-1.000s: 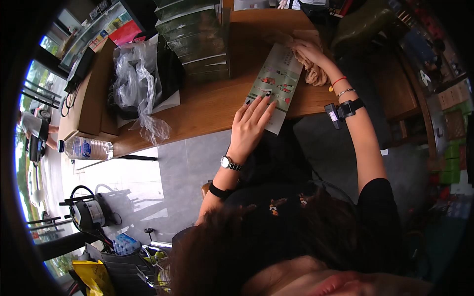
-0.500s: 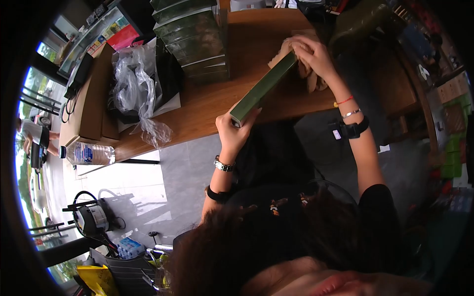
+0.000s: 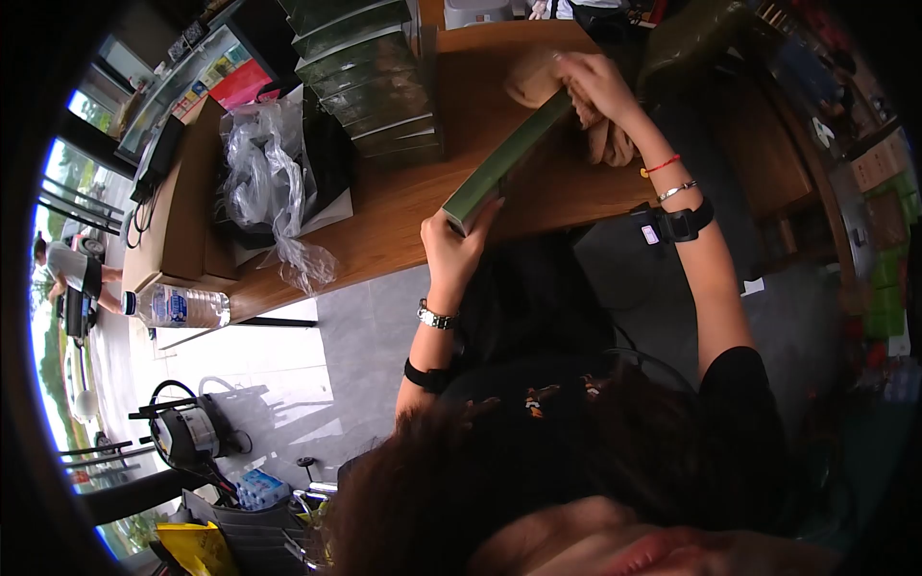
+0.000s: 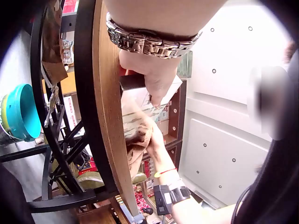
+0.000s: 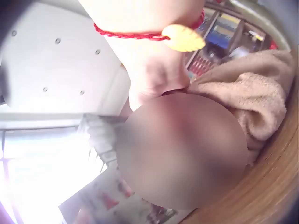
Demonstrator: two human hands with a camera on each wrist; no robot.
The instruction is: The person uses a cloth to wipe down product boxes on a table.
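A brown wooden desk [image 3: 490, 96] with a black metal frame [image 4: 86, 93] stands on a grey tiled floor [image 3: 375, 326], where a white patch of sunlight [image 3: 274, 350] spreads. Bright tall glazing [image 3: 77, 173] along the head view's left edge shows greenery outside. The wrist views show a white panelled ceiling [image 4: 229, 70] dotted with small round marks, a brown wooden shelf unit [image 4: 175, 121] and a glaring white window [image 5: 46, 163].
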